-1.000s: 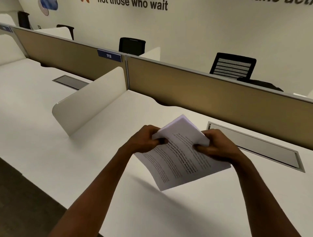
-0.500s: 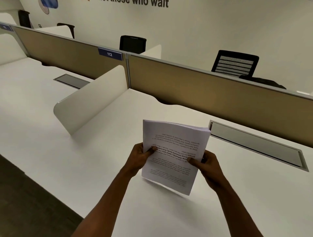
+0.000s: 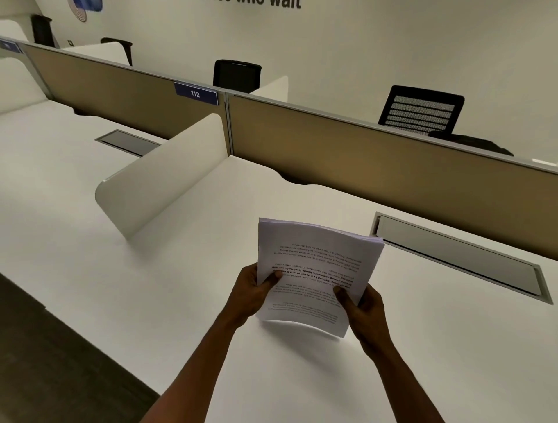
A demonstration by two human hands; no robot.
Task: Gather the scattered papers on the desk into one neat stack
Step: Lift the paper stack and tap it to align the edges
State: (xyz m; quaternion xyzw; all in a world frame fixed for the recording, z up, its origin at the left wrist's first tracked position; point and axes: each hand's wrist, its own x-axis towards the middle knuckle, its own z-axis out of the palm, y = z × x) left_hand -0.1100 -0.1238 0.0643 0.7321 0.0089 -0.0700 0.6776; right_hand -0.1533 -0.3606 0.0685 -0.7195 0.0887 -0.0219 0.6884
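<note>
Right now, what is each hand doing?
Left hand: closed on the left edge of the papers.
Right hand: closed on the right edge of the same papers.

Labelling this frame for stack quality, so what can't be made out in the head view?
- Printed text on the white paper stack: too small, upside down.
- Sheet count: only the top sheet and an edge show.
- Stack's underside and fingers behind it: hidden by paper; left hand, right hand.
- Black wall lettering: cut off by the top edge.
</note>
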